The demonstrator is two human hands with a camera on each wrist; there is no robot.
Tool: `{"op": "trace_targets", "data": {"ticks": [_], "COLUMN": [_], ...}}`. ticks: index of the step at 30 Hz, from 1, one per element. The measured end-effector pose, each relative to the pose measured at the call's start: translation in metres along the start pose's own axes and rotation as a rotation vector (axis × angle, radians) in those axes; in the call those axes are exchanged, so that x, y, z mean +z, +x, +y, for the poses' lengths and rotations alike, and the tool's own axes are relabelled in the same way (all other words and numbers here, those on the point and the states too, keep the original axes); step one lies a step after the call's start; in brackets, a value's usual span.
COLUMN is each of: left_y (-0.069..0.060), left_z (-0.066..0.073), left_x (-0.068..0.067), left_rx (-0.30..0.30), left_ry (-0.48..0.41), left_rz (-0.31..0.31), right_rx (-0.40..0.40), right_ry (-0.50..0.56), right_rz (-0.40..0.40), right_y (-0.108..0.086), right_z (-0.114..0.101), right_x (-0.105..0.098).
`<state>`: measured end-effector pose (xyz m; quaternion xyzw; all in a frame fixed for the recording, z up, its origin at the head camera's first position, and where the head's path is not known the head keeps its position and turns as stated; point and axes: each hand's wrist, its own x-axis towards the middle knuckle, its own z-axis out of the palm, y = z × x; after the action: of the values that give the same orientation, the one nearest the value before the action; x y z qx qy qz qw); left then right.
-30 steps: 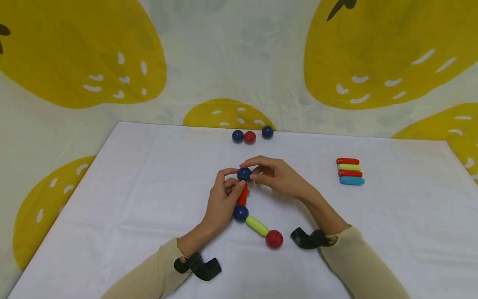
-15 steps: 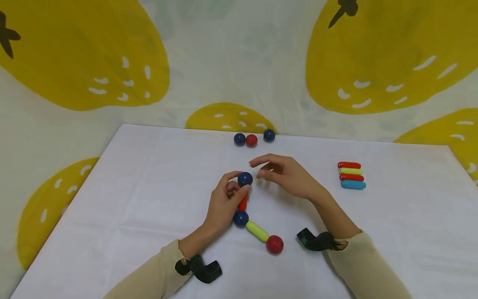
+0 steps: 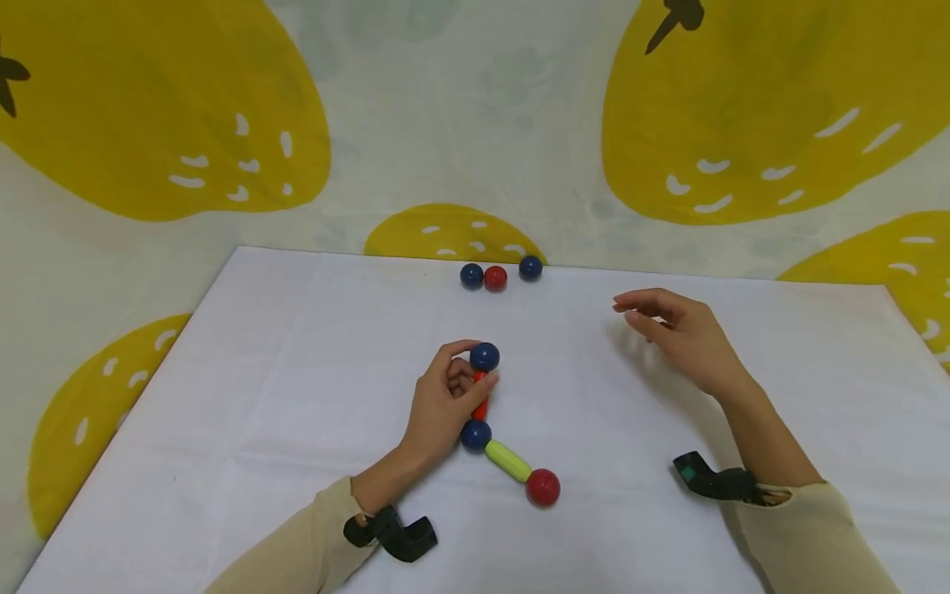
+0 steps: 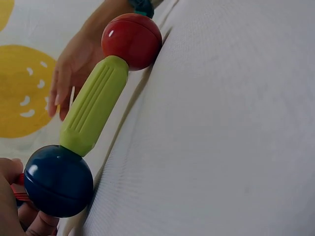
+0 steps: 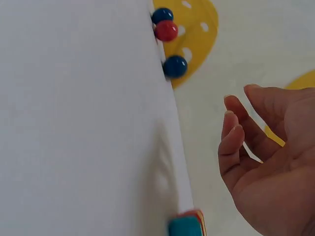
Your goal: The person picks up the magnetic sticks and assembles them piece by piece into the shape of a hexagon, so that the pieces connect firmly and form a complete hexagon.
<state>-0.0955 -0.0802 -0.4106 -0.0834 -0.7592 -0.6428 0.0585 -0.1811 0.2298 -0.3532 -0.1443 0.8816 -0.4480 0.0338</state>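
My left hand (image 3: 441, 400) pinches a red rod (image 3: 481, 404) between thumb and fingers, index finger at the dark blue ball (image 3: 485, 356) on the rod's far end. A second blue ball (image 3: 476, 436) joins the rod's near end to a ridged yellow-green rod (image 3: 508, 460), which ends in a red ball (image 3: 543, 487). The left wrist view shows the yellow-green rod (image 4: 94, 105) between the red ball (image 4: 132, 42) and blue ball (image 4: 59, 181). My right hand (image 3: 683, 338) hovers over the table's right side, fingers loosely bent, holding nothing.
At the table's back edge sit a blue ball (image 3: 471, 276), a red ball (image 3: 496, 278) and another blue ball (image 3: 530, 268). The right wrist view catches a light blue rod's end (image 5: 186, 226); in the head view my right hand covers the loose rods. A white cloth (image 3: 297, 346) covers the table.
My right hand has let go of the upper blue ball and moved right, over the loose rods. My left hand keeps its hold on the joined piece, nearly in place.
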Motion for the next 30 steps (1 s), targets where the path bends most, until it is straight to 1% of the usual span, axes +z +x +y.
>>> {"op": "trace_targets", "data": {"ticks": [2, 8, 12, 14, 18, 22, 27, 30], "left_y": [0.0, 0.0, 0.0, 0.0, 0.0, -0.001, 0.0, 0.0], "left_z": [0.0, 0.0, 0.0, -0.001, -0.001, -0.001, -0.001, 0.003], "left_x": [0.0, 0.0, 0.0, -0.001, -0.001, -0.001, -0.001, 0.0], "left_rx": [-0.001, -0.002, 0.002, 0.002, 0.001, -0.006, -0.037, -0.056], "left_ry": [0.0, -0.004, 0.001, 0.006, 0.009, 0.011, 0.01, 0.013], "left_rz": [-0.001, -0.001, 0.001, 0.001, -0.001, 0.002, 0.012, 0.012], "right_rx": [0.014, 0.088, 0.139, 0.161, 0.195, 0.225, 0.244, 0.253], "right_ry": [-0.028, -0.036, -0.092, -0.137, -0.187, -0.225, -0.243, -0.245], "right_rz": [0.027, 0.098, 0.134, 0.145, 0.142, 0.12, 0.063, 0.035], "right_y": [-0.003, -0.008, -0.012, -0.014, -0.017, -0.018, -0.019, -0.02], "right_z": [0.007, 0.021, 0.03, 0.036, 0.049, 0.058, 0.067, 0.071], "right_x": [-0.008, -0.032, -0.044, -0.048, -0.055, -0.058, -0.06, -0.06]}}
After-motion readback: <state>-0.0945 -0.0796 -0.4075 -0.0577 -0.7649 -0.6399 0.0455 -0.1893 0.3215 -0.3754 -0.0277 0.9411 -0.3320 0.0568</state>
